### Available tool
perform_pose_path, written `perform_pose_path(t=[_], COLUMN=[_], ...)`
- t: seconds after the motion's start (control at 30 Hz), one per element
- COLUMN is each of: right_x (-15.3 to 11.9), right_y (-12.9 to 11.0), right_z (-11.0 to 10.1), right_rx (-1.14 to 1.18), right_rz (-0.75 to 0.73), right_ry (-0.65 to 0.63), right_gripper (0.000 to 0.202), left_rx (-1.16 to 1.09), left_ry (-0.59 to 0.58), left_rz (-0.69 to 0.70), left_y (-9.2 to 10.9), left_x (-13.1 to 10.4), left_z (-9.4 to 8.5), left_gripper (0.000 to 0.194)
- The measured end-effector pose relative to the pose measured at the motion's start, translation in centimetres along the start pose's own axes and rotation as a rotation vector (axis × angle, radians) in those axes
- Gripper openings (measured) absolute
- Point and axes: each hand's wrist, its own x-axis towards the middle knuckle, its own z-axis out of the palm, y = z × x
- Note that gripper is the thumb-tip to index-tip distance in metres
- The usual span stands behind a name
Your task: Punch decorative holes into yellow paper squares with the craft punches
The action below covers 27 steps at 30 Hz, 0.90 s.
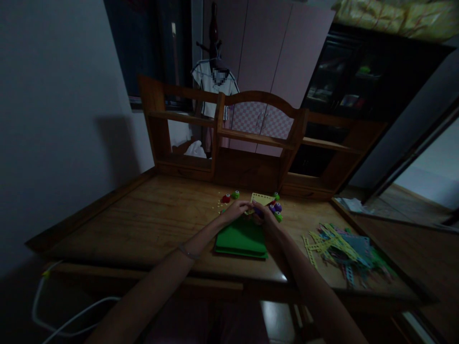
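Note:
My left hand and my right hand meet above the back of a green stack of sheets. The left fingers are pinched together near a pale yellow punched sheet; what they hold is too small to tell. My right hand is curled round something dark that it mostly hides. Beside the right hand lie purple pieces and a green piece with eye-like dots. Left of the yellow sheet sit a red piece and a green one, with tiny yellow bits scattered near them.
A heap of punched yellow, blue and green strips covers the right part of the wooden desk. A wooden shelf unit stands along the back edge. A white cable hangs at the lower left.

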Motion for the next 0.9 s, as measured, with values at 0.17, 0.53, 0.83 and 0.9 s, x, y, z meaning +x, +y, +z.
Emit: perform_pose_path(t=[0.17, 0.53, 0.83, 0.9], right_x=[-0.2, -0.2, -0.6, -0.8], right_y=[-0.4, -1.4, -2.2, -2.3], right_z=[0.1, -0.3, 0.3, 0.4], right_rx=[-0.006, 0.116, 0.199, 0.203], right_rz=[-0.011, -0.012, 0.049, 0.067], right_ry=[-0.004, -0.016, -0.011, -0.029], right_gripper=[0.056, 0.063, 0.058, 0.057], left_rx=[0.057, 0.118, 0.090, 0.073], left_ry=[-0.013, 0.043, -0.018, -0.028], left_rz=[0.069, 0.077, 0.038, 0.032], left_y=[0.4, 0.1, 0.1, 0.4], left_x=[-0.2, 0.0, -0.1, -0.3], left_z=[-0.1, -0.5, -0.5, -0.6], left_gripper=[0.037, 0.043, 0.042, 0.041])
